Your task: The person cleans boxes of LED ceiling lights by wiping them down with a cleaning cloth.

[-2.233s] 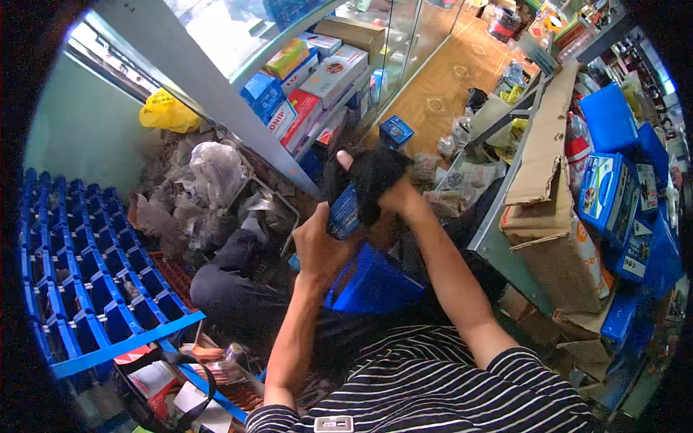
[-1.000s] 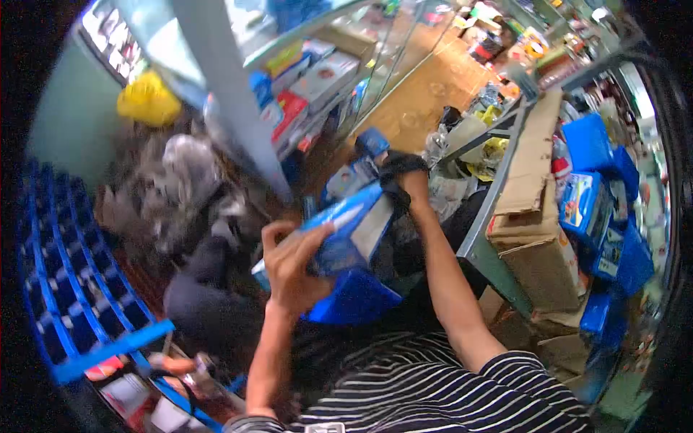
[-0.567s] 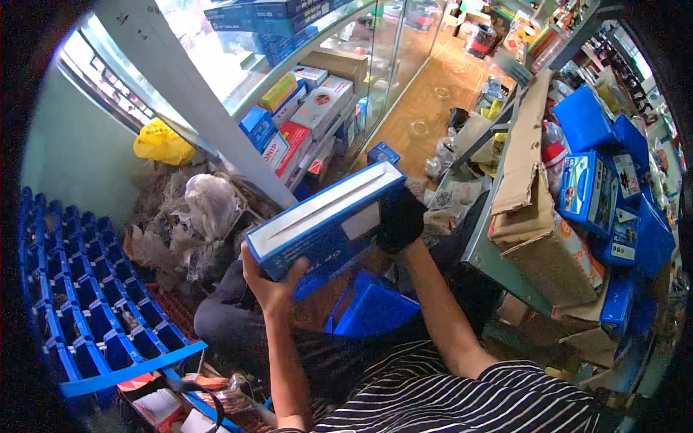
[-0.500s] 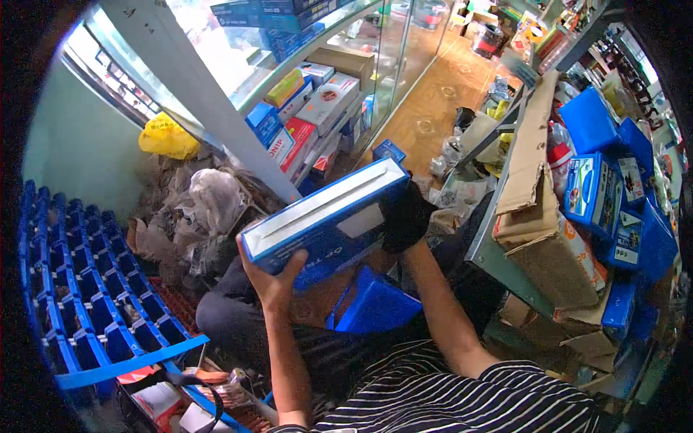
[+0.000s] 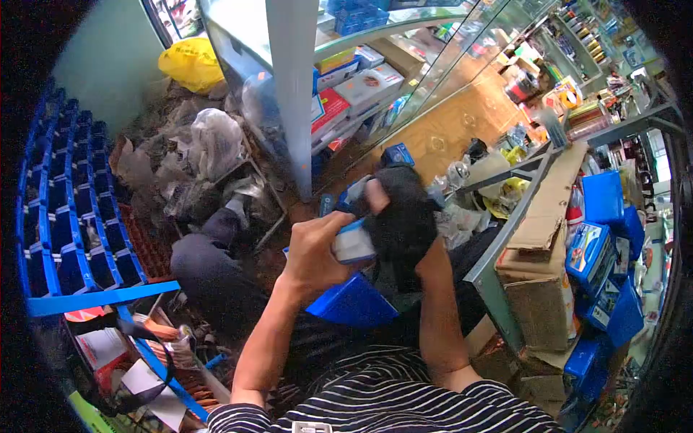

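Observation:
A blue-and-white cardboard box (image 5: 354, 243) is turned end-on over my lap and partly covered by my hands. My left hand (image 5: 315, 250) is closed round its near left side. On the other side, my right hand (image 5: 404, 216) wears a black glove with a bare fingertip and curls over the top of the box; motion blurs it and hides much of its grip. Just below the hands, a bright blue box or bin (image 5: 354, 302) rests on my lap, partly covered.
Blue bin racks (image 5: 68, 209) stand at left, beside crumpled plastic bags (image 5: 216, 144) and a yellow bag (image 5: 191, 65). A grey post (image 5: 292, 101) rises ahead, close to the glass display case. At right, a cardboard carton (image 5: 538, 310) and several blue cases (image 5: 588, 252) sit on a metal-framed table.
The box has turned from lying broadside across my hands to end-on, and is lower. My gloved right hand has come over it, closer to my left. The view has shifted.

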`<state>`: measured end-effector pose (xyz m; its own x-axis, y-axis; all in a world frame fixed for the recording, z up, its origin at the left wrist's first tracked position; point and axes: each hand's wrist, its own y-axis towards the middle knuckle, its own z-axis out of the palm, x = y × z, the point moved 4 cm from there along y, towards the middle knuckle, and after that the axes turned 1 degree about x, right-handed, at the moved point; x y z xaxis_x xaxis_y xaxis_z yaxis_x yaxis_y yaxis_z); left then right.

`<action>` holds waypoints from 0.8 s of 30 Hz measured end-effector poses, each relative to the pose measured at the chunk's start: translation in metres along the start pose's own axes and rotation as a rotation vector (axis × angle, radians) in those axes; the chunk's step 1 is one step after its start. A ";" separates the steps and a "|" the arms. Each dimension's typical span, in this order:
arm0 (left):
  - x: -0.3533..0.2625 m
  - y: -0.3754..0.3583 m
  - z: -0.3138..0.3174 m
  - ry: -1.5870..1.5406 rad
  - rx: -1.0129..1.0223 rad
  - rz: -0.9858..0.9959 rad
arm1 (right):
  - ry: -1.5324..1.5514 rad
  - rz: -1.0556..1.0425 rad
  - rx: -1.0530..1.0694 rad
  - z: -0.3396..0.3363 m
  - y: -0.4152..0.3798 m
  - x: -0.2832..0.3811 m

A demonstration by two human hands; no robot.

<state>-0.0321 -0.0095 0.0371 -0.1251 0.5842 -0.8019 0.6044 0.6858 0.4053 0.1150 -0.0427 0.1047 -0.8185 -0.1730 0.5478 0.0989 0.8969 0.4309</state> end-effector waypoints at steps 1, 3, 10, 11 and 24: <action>-0.002 0.000 0.000 0.016 -0.013 0.044 | -0.072 -0.202 -0.033 -0.001 -0.001 0.016; -0.008 -0.003 -0.006 0.056 -0.028 0.130 | -0.120 -0.235 -0.054 0.000 -0.003 0.018; -0.001 -0.013 -0.011 0.194 -0.047 0.138 | 0.213 0.173 -0.125 0.029 -0.031 -0.122; 0.003 -0.012 -0.007 0.184 -0.031 0.113 | 0.313 0.138 -0.183 0.034 -0.027 -0.113; 0.011 -0.014 -0.011 -0.228 -0.238 -0.320 | -0.438 -0.037 -0.502 0.022 -0.023 -0.174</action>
<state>-0.0507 -0.0082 0.0276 -0.0837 0.2349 -0.9684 0.3625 0.9124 0.1900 0.2424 -0.0245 -0.0166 -0.9702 0.0770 0.2299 0.2314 0.5767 0.7835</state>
